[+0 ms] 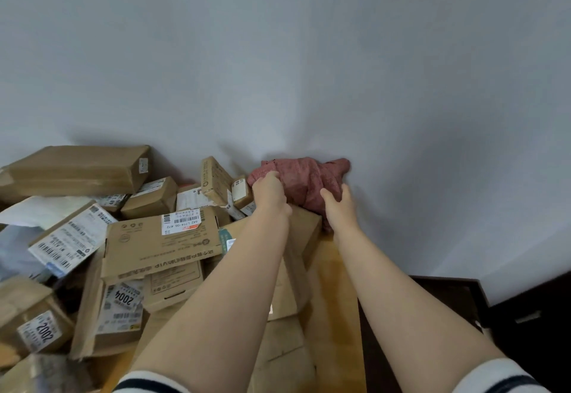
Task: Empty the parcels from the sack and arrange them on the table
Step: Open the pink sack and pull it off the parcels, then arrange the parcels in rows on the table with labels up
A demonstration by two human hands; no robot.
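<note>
A crumpled reddish mesh sack (304, 179) lies bunched against the white wall at the far edge of the wooden table (336, 275). My left hand (270, 192) grips its left end. My right hand (338, 204) holds its lower right side, fingers curled into the fabric. Both arms reach forward over a pile of several cardboard parcels (160, 238) with white shipping labels, which cover the table's left and middle. One large brown box (77, 170) sits on top at the far left.
White plastic mailers (27, 216) lie among the boxes at the left. A dark piece of furniture (457, 300) stands low to the right of the table. The white wall (309, 53) rises directly behind the table.
</note>
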